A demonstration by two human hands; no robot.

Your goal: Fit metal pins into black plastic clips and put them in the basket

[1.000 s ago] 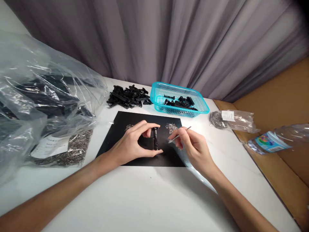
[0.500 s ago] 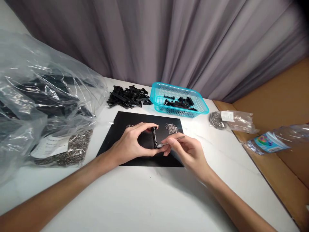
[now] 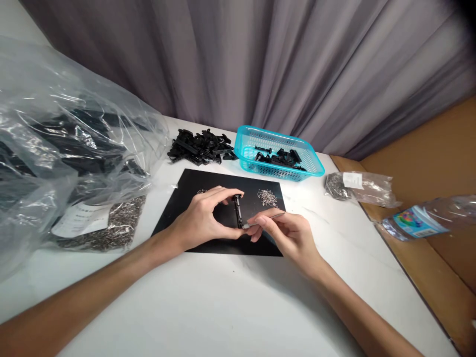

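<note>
Above the black mat point(image 3: 178, 198), my left hand point(image 3: 203, 218) holds a long black plastic part point(image 3: 238, 210) endwise between thumb and fingers. My right hand point(image 3: 288, 233) pinches a slim metal tool, apparently tweezers point(image 3: 269, 217), whose tip meets the lower end of the part near my left thumb. Whether a small metal piece sits at that tip is too small to make out. On the mat behind my right hand lies a pile of small metal pieces point(image 3: 267, 198). Another small pile point(image 3: 201, 191) is mostly hidden behind my left hand.
Black plastic parts point(image 3: 201, 147) are heaped behind the mat, beside a blue basket point(image 3: 316, 167) holding more. At left are a large clear bag point(image 3: 111, 94) and a labelled bag of metal pieces point(image 3: 124, 223). A smaller bag point(image 3: 338, 186) and a plastic bottle point(image 3: 416, 220) lie at right.
The view has shifted slightly, moving the background a little to the right. Both hands keep their holds, and the tool remains at the lower end of the black part.
</note>
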